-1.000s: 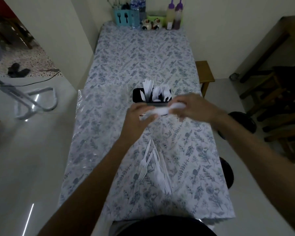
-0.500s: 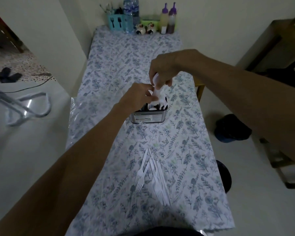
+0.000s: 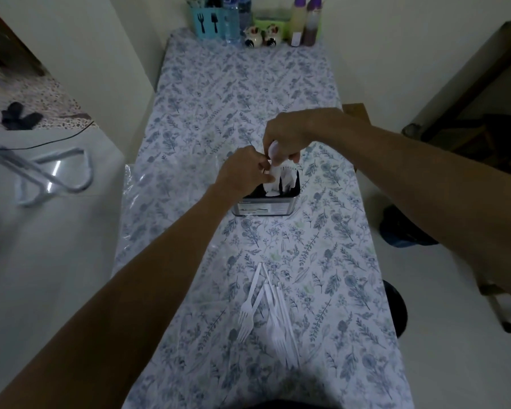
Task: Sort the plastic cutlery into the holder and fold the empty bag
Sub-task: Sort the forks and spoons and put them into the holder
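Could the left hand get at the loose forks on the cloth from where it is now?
Probably yes. The forks lie uncovered on the tablecloth, nearer the person than the holder. But the left hand is busy pinching cutlery with the right hand.

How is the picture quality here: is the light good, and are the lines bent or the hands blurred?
Head view: dim, flat light; the wide lens bows the table edges; the loose forks stay fairly sharp; the white cutlery in both hands over the holder blurs into one pale mass.

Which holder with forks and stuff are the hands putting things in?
The dark metal holder mid-table, right under the left hand and right hand. The blue holder with fork pictures stands at the far end, untouched.
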{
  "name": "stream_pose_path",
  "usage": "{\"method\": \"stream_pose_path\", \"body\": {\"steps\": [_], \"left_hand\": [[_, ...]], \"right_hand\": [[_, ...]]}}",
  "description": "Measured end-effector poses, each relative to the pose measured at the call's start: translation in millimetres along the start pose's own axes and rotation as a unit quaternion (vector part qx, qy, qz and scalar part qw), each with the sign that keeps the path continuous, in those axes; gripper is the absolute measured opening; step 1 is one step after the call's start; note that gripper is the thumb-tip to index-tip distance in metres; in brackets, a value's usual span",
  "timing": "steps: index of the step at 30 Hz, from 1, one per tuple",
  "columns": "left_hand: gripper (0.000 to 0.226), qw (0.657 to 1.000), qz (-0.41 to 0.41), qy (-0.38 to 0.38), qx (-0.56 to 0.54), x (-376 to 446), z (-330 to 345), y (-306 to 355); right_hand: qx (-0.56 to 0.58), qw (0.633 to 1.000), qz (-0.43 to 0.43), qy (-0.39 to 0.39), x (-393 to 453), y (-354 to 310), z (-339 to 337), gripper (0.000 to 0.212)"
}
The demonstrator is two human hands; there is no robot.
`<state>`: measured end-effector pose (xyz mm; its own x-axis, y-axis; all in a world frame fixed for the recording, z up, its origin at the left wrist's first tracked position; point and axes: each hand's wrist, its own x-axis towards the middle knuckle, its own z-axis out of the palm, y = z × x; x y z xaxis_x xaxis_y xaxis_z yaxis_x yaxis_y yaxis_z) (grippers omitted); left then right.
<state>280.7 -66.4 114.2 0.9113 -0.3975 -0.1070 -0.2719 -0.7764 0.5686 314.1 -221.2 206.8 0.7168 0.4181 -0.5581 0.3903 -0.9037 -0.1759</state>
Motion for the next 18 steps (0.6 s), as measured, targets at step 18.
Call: {"method": "stream_pose_path", "body": {"steps": [18], "left_hand": [[0.057,0.998,-0.023,0.013,0.053,-4,4,-2]], "right_hand": [[-0.069,0.995,0.033,0.064,10,1,62,0.064]]}}
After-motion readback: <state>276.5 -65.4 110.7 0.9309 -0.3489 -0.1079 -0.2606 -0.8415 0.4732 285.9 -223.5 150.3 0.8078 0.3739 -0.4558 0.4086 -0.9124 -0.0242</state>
